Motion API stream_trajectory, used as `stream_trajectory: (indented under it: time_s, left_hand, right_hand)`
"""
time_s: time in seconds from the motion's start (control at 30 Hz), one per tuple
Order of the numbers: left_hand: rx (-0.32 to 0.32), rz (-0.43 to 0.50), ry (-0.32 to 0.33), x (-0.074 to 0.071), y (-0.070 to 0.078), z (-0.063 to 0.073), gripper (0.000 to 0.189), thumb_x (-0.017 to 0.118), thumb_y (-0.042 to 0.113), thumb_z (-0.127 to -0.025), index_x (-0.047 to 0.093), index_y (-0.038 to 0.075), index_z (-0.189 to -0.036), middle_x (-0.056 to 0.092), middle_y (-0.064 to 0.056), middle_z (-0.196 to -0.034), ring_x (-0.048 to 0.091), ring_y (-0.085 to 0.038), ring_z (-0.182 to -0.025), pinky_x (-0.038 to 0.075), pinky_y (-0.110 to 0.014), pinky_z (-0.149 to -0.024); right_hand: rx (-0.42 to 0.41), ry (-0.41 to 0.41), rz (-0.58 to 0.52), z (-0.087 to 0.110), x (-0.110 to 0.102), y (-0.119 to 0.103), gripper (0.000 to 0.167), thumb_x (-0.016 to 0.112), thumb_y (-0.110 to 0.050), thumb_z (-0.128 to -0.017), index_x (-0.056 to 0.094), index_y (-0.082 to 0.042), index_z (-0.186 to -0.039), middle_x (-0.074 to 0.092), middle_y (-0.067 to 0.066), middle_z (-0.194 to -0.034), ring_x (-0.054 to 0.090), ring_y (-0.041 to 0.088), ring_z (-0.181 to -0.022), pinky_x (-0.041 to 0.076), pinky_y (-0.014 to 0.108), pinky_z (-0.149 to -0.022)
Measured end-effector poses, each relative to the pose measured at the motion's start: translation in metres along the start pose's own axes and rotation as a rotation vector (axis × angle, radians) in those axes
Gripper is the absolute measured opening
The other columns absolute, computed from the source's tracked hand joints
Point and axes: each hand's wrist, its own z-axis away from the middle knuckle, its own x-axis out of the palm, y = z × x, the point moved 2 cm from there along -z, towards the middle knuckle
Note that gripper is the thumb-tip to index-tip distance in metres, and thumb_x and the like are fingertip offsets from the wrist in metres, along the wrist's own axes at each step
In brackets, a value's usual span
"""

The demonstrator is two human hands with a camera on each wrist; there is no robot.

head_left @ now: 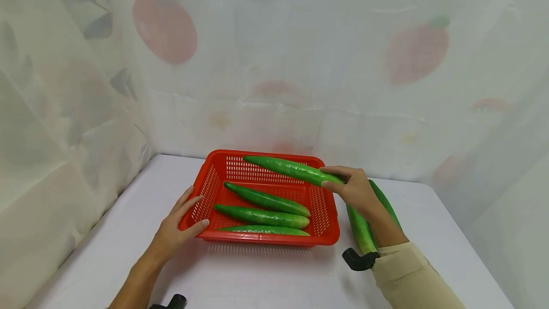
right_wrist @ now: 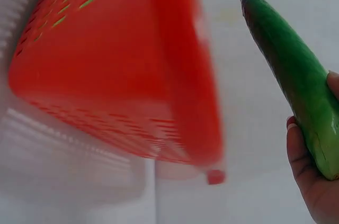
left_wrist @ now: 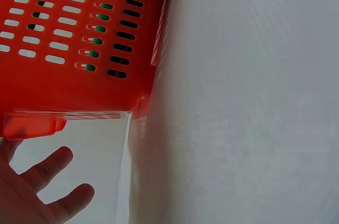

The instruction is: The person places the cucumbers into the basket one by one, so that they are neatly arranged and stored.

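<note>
My right hand (head_left: 356,190) grips the thick, pale end of a green cucumber (head_left: 291,168), thumb on one side and fingers on the other. Its dark tip points left, above the back of a red plastic basket (head_left: 259,238). Three more cucumbers (head_left: 262,216) lie side by side in the basket. At the basket's left rim is my left hand (head_left: 173,232), thumb by the front corner and fingers spread along the side. In the left wrist view, two straight fingers (left_wrist: 50,168) show apart from the basket wall. The right wrist view shows the held cucumber (right_wrist: 296,70) beside the basket's outer wall.
Two cucumbers (head_left: 361,232) lie on the white table (head_left: 257,283) right of the basket, partly hidden by my right arm. A pale fruit-print sheet (head_left: 274,51) hangs behind the table and along the left.
</note>
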Motion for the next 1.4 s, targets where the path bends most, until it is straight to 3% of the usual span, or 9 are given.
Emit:
stream_trajectory:
  time_s: [0.3,0.5,0.63,0.77,1.0,1.1,1.4]
  left_hand:
    - [-0.004,0.004,0.0,0.0,0.0,0.0,0.06,0.069,0.032,-0.089,0.048,0.011,-0.141,0.018,0.004,-0.158,0.023,-0.032,-0.139,0.032,-0.063,-0.095]
    - [-0.001,0.003,0.005,0.0,0.0,0.0,0.06,0.069,0.031,-0.089,0.048,0.012,-0.142,0.018,0.004,-0.158,0.023,-0.031,-0.139,0.034,-0.061,-0.095]
    - [-0.002,0.006,0.002,0.0,0.0,0.0,0.06,0.07,0.032,-0.089,0.048,0.012,-0.142,0.018,0.005,-0.158,0.023,-0.031,-0.139,0.033,-0.062,-0.096]
    - [-0.006,0.006,-0.007,0.001,0.0,0.001,0.061,0.069,0.032,-0.089,0.048,0.013,-0.142,0.017,0.006,-0.158,0.022,-0.03,-0.14,0.032,-0.063,-0.096]
    - [0.02,0.009,-0.011,0.0,0.002,0.002,0.06,0.07,0.029,-0.089,0.048,0.011,-0.142,0.018,0.005,-0.158,0.02,-0.029,-0.14,0.027,-0.065,-0.097]
    - [0.018,0.005,-0.012,-0.001,0.002,0.004,0.06,0.07,0.028,-0.089,0.048,0.012,-0.142,0.018,0.005,-0.158,0.02,-0.029,-0.14,0.026,-0.066,-0.096]
    - [0.006,0.001,-0.007,-0.004,0.003,0.008,0.059,0.07,0.029,-0.089,0.048,0.013,-0.142,0.018,0.006,-0.158,0.02,-0.027,-0.14,0.028,-0.063,-0.097]
  right_hand:
    - [0.088,-0.082,0.111,-0.022,0.013,0.015,0.036,0.071,-0.017,-0.088,0.067,-0.009,-0.123,0.062,0.011,-0.12,0.057,0.027,-0.103,0.051,0.04,-0.081]
    - [0.084,-0.118,0.148,-0.032,0.019,0.015,0.035,0.072,-0.015,-0.087,0.068,-0.007,-0.122,0.063,0.011,-0.115,0.056,0.027,-0.097,0.051,0.04,-0.079]
    - [0.065,-0.148,0.183,-0.036,0.024,0.015,0.035,0.072,-0.014,-0.087,0.068,-0.007,-0.121,0.063,0.01,-0.117,0.055,0.027,-0.102,0.05,0.04,-0.081]
    - [0.06,-0.181,0.17,-0.038,0.028,0.018,0.034,0.071,-0.012,-0.088,0.068,-0.006,-0.121,0.062,0.01,-0.119,0.055,0.026,-0.106,0.049,0.04,-0.083]
    - [0.053,-0.213,0.118,-0.043,0.038,0.023,0.032,0.073,-0.011,-0.087,0.069,-0.006,-0.118,0.066,0.007,-0.109,0.06,0.022,-0.092,0.051,0.041,-0.079]
    - [0.046,-0.226,0.107,-0.046,0.044,0.024,0.032,0.073,-0.009,-0.086,0.069,-0.005,-0.118,0.066,0.007,-0.109,0.06,0.022,-0.094,0.051,0.039,-0.079]
    - [0.052,-0.272,0.129,-0.048,0.06,0.024,0.03,0.073,-0.007,-0.086,0.07,-0.004,-0.115,0.068,0.005,-0.105,0.062,0.02,-0.09,0.052,0.038,-0.077]
